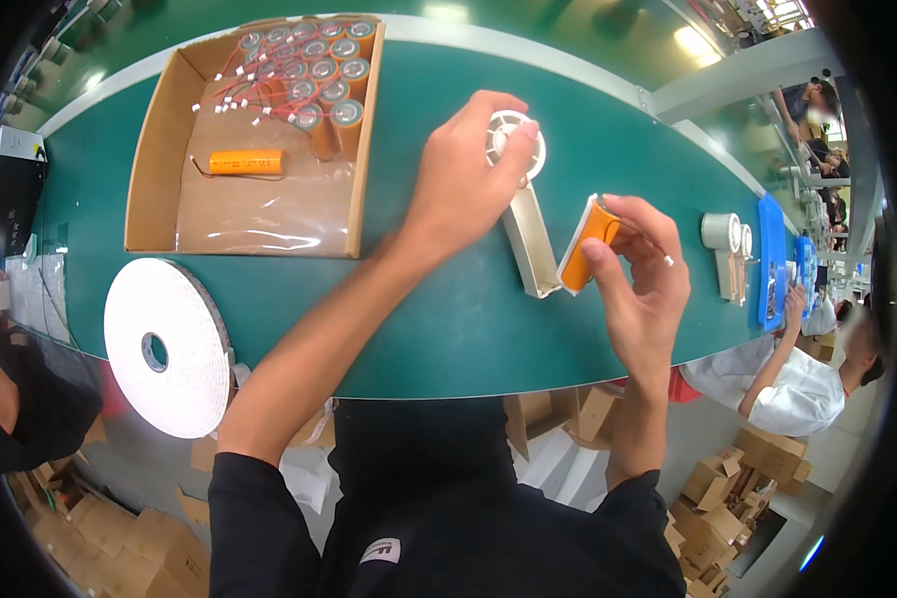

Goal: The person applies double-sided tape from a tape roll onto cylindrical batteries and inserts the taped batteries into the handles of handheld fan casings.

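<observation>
From where I'm standing: L hand (468, 174) is closed round the white plastic round head (504, 130) of a handheld housing, thumb over the ribbed, spoked face. Below it runs the housing's handle (533, 244), a long narrow trough, cream, smooth hard plastic, open side up, squared at the far end. R hand (653, 274) has an orange cylindrical battery (590, 254) pinched btwn thumb & fingers: shiny wrap, pale flat strip down one side, thin wire w/ small white plug trailing past the fingers. Battery's tilted, just beside the trough's lower end; can't tell if they touch.

L forearm comes up on a long diagonal, knuckles up; R forearm is nearer vertical, wrist bent in, palm turned left.

Table's (429, 339) smooth matte green. On it, upper L: plain brown cardboard box (142, 189), glossy clear film inside, a cluster of upright cells (314, 75) w/ red wires, plus one orange cell (246, 162) lying flat. Lower L: big white tape roll (135, 339), flat disc w/ small hole.
</observation>
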A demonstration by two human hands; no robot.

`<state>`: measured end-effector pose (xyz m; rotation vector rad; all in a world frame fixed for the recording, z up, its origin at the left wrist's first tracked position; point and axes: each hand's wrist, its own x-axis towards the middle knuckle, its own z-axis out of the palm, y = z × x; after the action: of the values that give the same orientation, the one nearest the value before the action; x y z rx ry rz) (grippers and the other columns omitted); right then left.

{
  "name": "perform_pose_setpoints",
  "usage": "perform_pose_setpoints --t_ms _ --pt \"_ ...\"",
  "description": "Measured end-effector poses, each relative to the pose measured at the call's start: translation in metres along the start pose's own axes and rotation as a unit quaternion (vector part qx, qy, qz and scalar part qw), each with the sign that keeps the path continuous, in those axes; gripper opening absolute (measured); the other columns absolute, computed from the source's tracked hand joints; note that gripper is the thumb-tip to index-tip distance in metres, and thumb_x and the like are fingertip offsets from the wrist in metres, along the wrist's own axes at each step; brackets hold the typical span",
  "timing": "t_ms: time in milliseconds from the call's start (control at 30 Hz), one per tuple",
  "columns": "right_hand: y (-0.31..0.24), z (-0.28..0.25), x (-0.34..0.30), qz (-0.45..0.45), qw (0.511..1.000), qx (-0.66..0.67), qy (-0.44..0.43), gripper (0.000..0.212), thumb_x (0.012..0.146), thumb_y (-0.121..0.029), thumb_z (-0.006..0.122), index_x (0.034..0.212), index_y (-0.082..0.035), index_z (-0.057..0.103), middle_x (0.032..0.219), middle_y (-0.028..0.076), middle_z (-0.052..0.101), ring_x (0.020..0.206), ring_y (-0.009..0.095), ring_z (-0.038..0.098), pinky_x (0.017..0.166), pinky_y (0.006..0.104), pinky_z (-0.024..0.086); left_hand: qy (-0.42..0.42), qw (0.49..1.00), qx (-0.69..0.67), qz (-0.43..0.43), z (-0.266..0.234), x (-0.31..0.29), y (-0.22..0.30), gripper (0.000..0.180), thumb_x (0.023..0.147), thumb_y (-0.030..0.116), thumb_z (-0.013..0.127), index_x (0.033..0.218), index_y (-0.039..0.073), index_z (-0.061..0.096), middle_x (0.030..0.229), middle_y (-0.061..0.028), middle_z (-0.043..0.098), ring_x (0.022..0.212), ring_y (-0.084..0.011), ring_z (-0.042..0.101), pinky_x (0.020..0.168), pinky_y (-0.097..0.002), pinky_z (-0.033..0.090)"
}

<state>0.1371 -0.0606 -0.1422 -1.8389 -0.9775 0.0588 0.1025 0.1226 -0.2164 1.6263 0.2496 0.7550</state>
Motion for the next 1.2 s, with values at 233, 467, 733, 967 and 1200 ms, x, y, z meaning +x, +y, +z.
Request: perform_pose_setpoints --t_ms 233,467,733,967,1200 --pt "0.001 0.012 0.0 0.026 0.997 -0.063 -0.034 0.031 0.082 -0.001 0.075 0.111 -0.002 0.064 0.091 0.007 0.066 0.068 0.013 0.058 0.064 0.0258 0.049 0.008 0.998 0.043 0.046 0.002 0.0 -0.004 0.025 0.095 0.018 0.061 0.111 -0.001 0.06 0.089 -0.0116 0.069 0.078 -0.0145 0.067 0.065 -0.0279 0.053" --pt "-0.001 0.018 0.002 0.005 0.992 -0.111 -0.051 0.029 0.083 -0.003 0.075 0.11 -0.003 0.065 0.091 0.007 0.064 0.068 0.014 0.057 0.061 0.027 0.049 0.008 0.998 0.045 0.05 0.002 0.0 -0.005 0.023 0.095 0.018 0.061 0.11 0.0 0.06 0.085 -0.01 0.068 0.073 -0.0138 0.067 0.06 -0.0278 0.052" --pt "-0.005 0.024 0.003 -0.004 0.983 -0.169 -0.073 0.03 0.082 -0.002 0.074 0.11 -0.006 0.065 0.086 0.009 0.06 0.07 0.018 0.058 0.06 0.0303 0.048 0.011 0.996 0.057 0.065 0.003 0.001 -0.007 0.024 0.094 0.018 0.062 0.11 0.0 0.06 0.086 -0.0119 0.069 0.073 -0.0167 0.068 0.06 -0.0293 0.052" --pt "-0.005 0.024 0.007 -0.006 0.97 -0.218 -0.108 0.03 0.082 -0.003 0.075 0.11 -0.008 0.065 0.08 0.008 0.052 0.065 0.02 0.054 0.059 0.0333 0.047 0.015 0.996 0.052 0.075 0.005 0.001 -0.006 0.024 0.094 0.019 0.061 0.108 0.0 0.06 0.087 -0.0131 0.068 0.076 -0.0193 0.068 0.062 -0.0314 0.053" --pt "-0.005 0.005 0.023 0.011 0.918 -0.3 -0.258 0.026 0.091 -0.022 0.067 0.114 -0.011 0.065 0.075 0.011 0.053 0.065 0.03 0.058 0.058 0.0392 0.046 -0.007 0.984 0.115 0.139 0.009 0.0 -0.002 0.023 0.091 0.019 0.064 0.104 0.0 0.062 0.086 -0.0156 0.069 0.082 -0.0301 0.067 0.076 -0.0391 0.052"
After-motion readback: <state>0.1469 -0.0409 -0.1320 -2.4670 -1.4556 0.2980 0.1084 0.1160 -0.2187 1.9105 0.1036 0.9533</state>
